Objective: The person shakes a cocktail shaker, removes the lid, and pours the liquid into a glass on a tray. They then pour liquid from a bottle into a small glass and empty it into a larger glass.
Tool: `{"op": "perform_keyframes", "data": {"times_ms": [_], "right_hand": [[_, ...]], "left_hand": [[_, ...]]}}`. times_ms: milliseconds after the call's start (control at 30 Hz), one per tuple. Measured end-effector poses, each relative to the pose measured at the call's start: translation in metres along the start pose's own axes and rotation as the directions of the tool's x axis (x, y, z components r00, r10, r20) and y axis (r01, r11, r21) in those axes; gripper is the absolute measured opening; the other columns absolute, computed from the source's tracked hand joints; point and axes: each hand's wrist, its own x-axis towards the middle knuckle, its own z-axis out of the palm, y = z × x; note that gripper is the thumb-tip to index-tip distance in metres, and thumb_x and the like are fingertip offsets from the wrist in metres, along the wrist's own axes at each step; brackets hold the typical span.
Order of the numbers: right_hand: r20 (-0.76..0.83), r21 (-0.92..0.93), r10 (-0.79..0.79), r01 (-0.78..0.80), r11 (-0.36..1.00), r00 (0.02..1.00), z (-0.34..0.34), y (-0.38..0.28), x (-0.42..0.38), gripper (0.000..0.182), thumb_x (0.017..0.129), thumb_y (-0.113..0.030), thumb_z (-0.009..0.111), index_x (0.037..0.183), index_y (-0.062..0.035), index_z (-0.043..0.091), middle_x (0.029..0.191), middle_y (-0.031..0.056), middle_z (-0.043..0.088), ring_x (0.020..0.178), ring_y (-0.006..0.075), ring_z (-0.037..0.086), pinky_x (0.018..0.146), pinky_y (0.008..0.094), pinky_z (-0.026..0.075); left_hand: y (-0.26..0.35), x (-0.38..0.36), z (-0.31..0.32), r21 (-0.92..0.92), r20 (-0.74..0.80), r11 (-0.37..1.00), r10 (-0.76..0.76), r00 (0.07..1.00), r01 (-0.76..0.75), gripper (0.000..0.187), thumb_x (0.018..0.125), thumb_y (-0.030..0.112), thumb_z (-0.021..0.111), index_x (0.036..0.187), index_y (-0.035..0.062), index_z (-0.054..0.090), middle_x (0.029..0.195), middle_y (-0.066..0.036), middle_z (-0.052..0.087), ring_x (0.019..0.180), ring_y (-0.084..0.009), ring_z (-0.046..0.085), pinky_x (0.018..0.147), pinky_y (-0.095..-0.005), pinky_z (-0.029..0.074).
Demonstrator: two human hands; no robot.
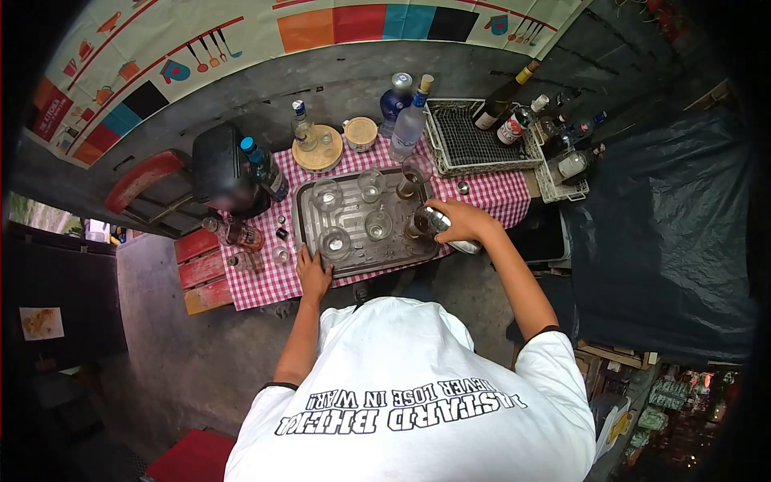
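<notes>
A shiny metal cup (438, 218), which looks like a measuring jigger, is tilted in my right hand (466, 220). It is at the rim of a glass with brown liquid (418, 226). Another glass with brown liquid (407, 189) stands behind that one. My left hand (314, 273) rests at the near left corner of the metal tray (353, 266), fingers stretched out and holding nothing. Several clear glasses stand on the tray, among them one glass (335, 243) nearest my left hand and another glass (377, 226) in the middle.
A red checked cloth (273, 293) covers the table. Bottles stand at the left, including a blue-capped bottle (265, 167). Behind the tray are a clear bottle (408, 128) and a round wooden board (317, 161). A wire basket (482, 169) with bottles sits at the back right.
</notes>
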Motion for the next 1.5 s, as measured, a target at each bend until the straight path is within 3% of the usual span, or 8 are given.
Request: {"op": "perform_keyframes", "data": {"times_ms": [467,767,1033,1133,1500], "right_hand": [[0.068,-0.026,0.016,-0.014,1.000,0.998,-0.004,0.000,0.007,0.090,0.065,-0.038,0.078,0.146,-0.0212,0.042,0.119,0.0255,0.057,0.110,0.0404,0.060,0.095,0.0442,0.049],[0.098,-0.016,-0.018,0.019,1.000,0.995,-0.003,0.003,0.013,0.095,0.062,-0.042,0.080,0.145,-0.0136,0.043,0.120,0.0258,0.058,0.111,0.0405,0.059,0.097,0.0427,0.048],[0.098,-0.018,-0.034,0.036,0.999,0.995,-0.009,-0.003,0.014,0.095,0.062,-0.044,0.080,0.139,0.0017,0.047,0.124,0.0262,0.058,0.113,0.0377,0.060,0.100,0.0388,0.047],[0.088,-0.035,-0.048,0.052,0.998,0.995,-0.003,0.005,0.019,0.090,0.066,-0.040,0.082,0.140,-0.0029,0.046,0.122,0.0245,0.057,0.113,0.0384,0.058,0.100,0.0409,0.046],[0.070,-0.029,-0.046,0.048,0.998,0.996,0.002,0.011,0.023,0.089,0.066,-0.040,0.082,0.139,-0.0019,0.048,0.121,0.0250,0.058,0.112,0.0381,0.058,0.100,0.0403,0.045]], "left_hand": [[-0.003,0.001,-0.002,-0.037,-0.007,0.999,0.005,1.000,-0.005,0.053,0.077,0.019,0.075,0.126,0.0027,0.062,0.156,-0.021,0.027,0.139,-0.0412,0.030,0.112,-0.0509,0.027],[-0.005,0.002,0.000,-0.034,-0.022,0.999,0.015,1.000,-0.016,0.052,0.077,0.020,0.074,0.125,0.0027,0.063,0.155,-0.022,0.028,0.138,-0.0416,0.030,0.112,-0.0517,0.028],[-0.006,0.002,0.000,-0.022,-0.038,0.999,0.029,0.999,-0.030,0.053,0.076,0.022,0.073,0.123,0.0017,0.063,0.154,-0.022,0.029,0.137,-0.0419,0.031,0.111,-0.0516,0.028],[-0.003,0.001,-0.002,-0.033,-0.041,0.999,0.023,0.999,-0.024,0.053,0.076,0.022,0.072,0.123,0.0017,0.063,0.154,-0.022,0.029,0.137,-0.0418,0.031,0.111,-0.0517,0.028],[-0.001,0.001,-0.004,-0.028,-0.018,1.000,0.006,1.000,-0.006,0.053,0.076,0.022,0.072,0.124,0.0017,0.063,0.156,-0.021,0.027,0.138,-0.0415,0.030,0.113,-0.0512,0.027]]}}
